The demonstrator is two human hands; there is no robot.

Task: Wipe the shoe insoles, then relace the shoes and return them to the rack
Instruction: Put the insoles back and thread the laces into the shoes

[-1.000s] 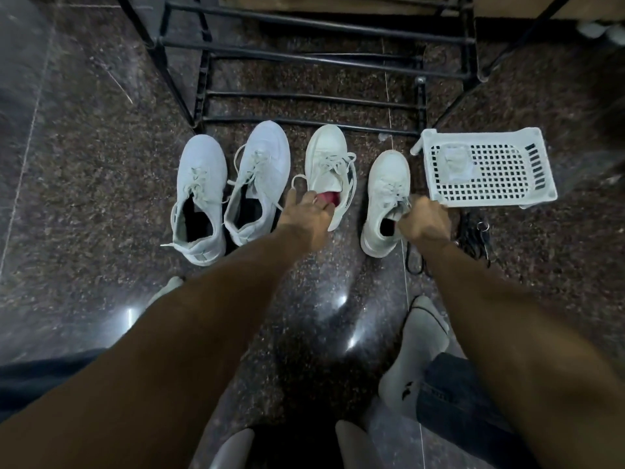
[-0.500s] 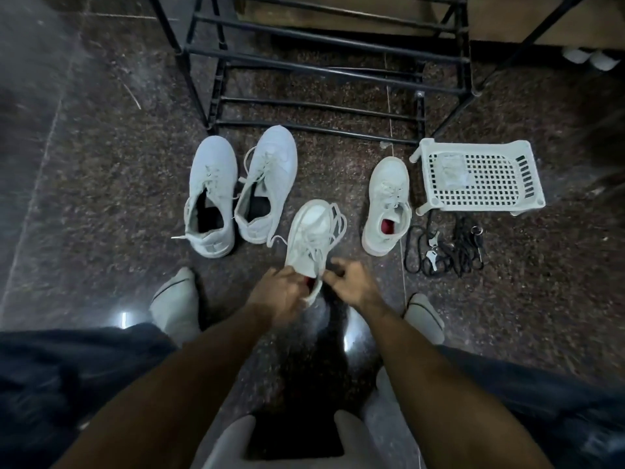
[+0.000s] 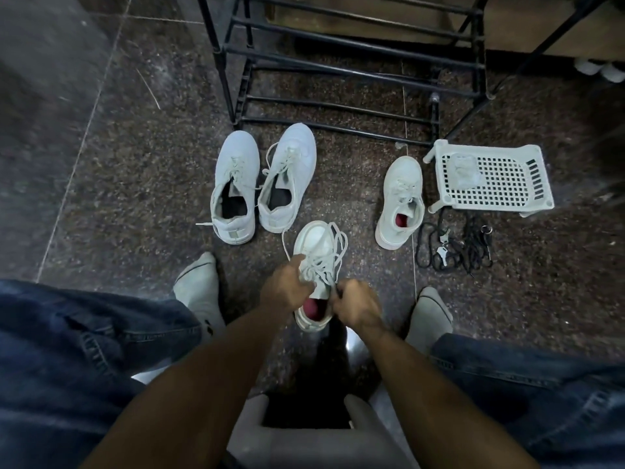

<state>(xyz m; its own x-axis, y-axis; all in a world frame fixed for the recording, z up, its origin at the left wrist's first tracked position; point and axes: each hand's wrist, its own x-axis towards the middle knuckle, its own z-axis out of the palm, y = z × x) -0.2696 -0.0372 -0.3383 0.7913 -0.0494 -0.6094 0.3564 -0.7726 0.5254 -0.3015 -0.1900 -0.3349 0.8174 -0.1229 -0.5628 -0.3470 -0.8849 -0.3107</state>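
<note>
White shoe [image 3: 314, 245] with a red insole [image 3: 313, 308] sits on the floor [image 3: 135, 164] between your socked feet. Your left hand [image 3: 285, 287] grips its tongue side, and your right hand [image 3: 356, 306] pinches its laces [image 3: 333, 252]. Three more shoes wait near the rack [image 3: 338, 69], beside a white basket [image 3: 490, 177].

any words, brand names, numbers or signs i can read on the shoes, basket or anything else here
None can be read.
Heel tab of the far left shoe: a grey patch, blank or too blurred to tell.
Sock by the left knee: a small dark mark near its lower edge, too small to read.
Held shoe, shoe by the basket, basket: no lettering visible.
</note>
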